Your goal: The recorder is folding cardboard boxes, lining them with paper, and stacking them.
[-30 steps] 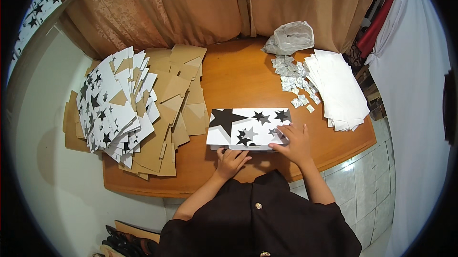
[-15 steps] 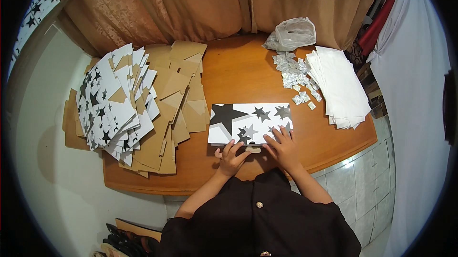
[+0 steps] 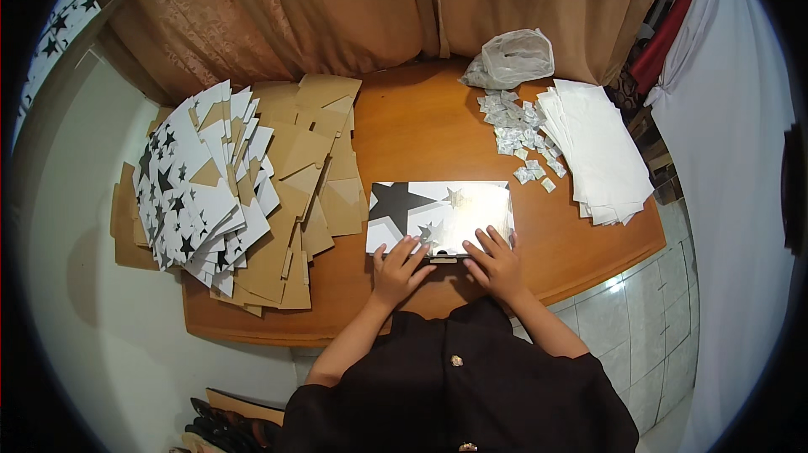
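Observation:
A white cardboard box [image 3: 425, 217] with black and grey stars lies on the table in front of me, its lid down and glare on its right half. On the near left edge of the lid rest the fingers of my left hand [image 3: 399, 272], spread apart. My right hand [image 3: 498, 266] lies open on the near right part, fingers spread and the thumb near the front edge. Between the two hands a small brown cardboard tab [image 3: 443, 260] shows at the box's front. Neither hand grips anything.
To the left, star-printed flat cartons [image 3: 189, 192] overlap brown cardboard blanks [image 3: 295, 158] on the wooden table [image 3: 404, 133]. At the far right are small silvery sachets [image 3: 513, 129], a translucent plastic bag [image 3: 513, 62] and a stack of white paper sheets [image 3: 598, 154].
My left hand has moved forward and left from the front tab onto the lid's edge. The tab sits closer against the box front. My right hand has barely shifted; glare now covers the lid's right half.

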### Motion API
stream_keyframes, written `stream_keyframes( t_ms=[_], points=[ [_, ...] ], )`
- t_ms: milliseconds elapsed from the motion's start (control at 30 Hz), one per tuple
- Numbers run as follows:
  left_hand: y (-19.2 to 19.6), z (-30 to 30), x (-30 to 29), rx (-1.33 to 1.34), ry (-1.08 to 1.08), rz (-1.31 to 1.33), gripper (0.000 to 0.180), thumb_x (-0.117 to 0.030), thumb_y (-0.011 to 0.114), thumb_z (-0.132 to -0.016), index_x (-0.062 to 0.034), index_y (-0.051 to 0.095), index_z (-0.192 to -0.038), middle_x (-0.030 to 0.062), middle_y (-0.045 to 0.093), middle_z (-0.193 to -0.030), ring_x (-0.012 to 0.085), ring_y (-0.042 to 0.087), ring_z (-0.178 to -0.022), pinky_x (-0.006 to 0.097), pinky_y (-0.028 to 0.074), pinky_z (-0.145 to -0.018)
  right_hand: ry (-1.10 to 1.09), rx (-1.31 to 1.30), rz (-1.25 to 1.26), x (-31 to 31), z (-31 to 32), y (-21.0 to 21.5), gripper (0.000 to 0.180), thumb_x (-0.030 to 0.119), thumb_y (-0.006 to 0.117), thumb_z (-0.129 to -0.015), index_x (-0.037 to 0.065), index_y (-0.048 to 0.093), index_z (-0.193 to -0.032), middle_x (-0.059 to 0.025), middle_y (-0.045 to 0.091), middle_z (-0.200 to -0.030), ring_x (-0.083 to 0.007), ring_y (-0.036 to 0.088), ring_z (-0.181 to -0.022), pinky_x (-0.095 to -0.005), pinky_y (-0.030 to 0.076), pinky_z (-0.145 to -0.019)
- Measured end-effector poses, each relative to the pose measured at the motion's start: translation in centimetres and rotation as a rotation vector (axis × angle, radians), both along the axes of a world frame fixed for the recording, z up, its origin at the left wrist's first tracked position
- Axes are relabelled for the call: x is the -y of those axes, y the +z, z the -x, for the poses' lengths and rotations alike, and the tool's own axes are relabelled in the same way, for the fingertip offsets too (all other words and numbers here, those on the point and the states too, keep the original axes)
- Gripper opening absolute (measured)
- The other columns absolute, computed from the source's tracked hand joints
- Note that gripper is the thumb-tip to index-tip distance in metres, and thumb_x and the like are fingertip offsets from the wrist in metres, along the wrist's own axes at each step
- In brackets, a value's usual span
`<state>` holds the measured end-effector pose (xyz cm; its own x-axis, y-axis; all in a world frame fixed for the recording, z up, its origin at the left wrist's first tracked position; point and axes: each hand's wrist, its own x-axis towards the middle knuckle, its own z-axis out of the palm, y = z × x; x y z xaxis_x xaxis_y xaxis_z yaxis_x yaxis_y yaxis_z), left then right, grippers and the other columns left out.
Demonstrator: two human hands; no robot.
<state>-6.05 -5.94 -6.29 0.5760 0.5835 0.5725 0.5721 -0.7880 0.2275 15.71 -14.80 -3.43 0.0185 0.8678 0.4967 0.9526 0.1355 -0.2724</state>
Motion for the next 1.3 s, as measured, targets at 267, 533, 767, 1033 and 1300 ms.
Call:
stream_keyframes(
  t_ms=[267, 533, 767, 1033, 1300],
  points=[
    [0.2, -1.2, -0.6, 0.037, 0.001, -0.018, 0.026, -0.028, 0.069, -0.076, -0.0156, 0.069, -0.099, -0.0010, 0.066, -0.104, 0.0174, 0.057, -0.103, 0.039, 0.031, -0.084, 0.034, -0.021, -0.120, -1.3, -1.3, -2.4, 0.025, 0.023, 0.068, -0.077, 0.022, 0.067, -0.102, 0.0010, 0.064, -0.107, -0.0156, 0.056, -0.107, -0.0487, 0.016, -0.102],
    [0.7, -1.6, -0.5, 0.185, 0.022, 0.117, 0.019, -0.025, 0.070, -0.075, -0.0160, 0.070, -0.091, -0.0021, 0.067, -0.100, 0.0172, 0.058, -0.100, 0.036, 0.030, -0.084, 0.126, -0.104, -0.129, -1.2, 2.2, -1.7, 0.030, 0.020, 0.070, -0.070, 0.022, 0.067, -0.100, 0.0040, 0.060, -0.098, -0.0155, 0.056, -0.095, -0.0473, 0.023, -0.095],
    [0.8, -2.3, -0.4, 0.243, 0.055, 0.119, 0.016, -0.022, 0.072, -0.072, -0.0145, 0.071, -0.086, -0.0015, 0.067, -0.096, 0.0177, 0.059, -0.099, 0.036, 0.031, -0.083, 0.159, -0.117, -0.149, -1.7, 1.9, -2.9, 0.026, 0.016, 0.072, -0.069, 0.018, 0.067, -0.095, 0.0021, 0.060, -0.096, -0.0160, 0.055, -0.095, -0.0448, 0.025, -0.094],
    [0.5, -2.0, -0.6, 0.218, 0.024, 0.072, 0.019, -0.025, 0.073, -0.072, -0.0147, 0.070, -0.087, -0.0026, 0.067, -0.095, 0.0161, 0.058, -0.098, 0.036, 0.031, -0.081, 0.092, -0.053, -0.201, -1.9, 2.3, -2.6, 0.023, 0.016, 0.070, -0.071, 0.017, 0.065, -0.093, 0.0036, 0.060, -0.094, -0.0153, 0.057, -0.092, -0.0421, 0.030, -0.090],
    [0.4, -2.3, -1.0, 0.190, 0.007, 0.010, 0.016, -0.023, 0.072, -0.073, -0.0147, 0.070, -0.087, -0.0038, 0.067, -0.092, 0.0147, 0.059, -0.095, 0.036, 0.030, -0.080, 0.030, -0.073, -0.279, -3.0, 2.3, -2.1, 0.011, 0.014, 0.068, -0.074, 0.013, 0.066, -0.084, 0.0013, 0.063, -0.087, -0.0157, 0.058, -0.089, -0.0388, 0.034, -0.083]
  ],
)
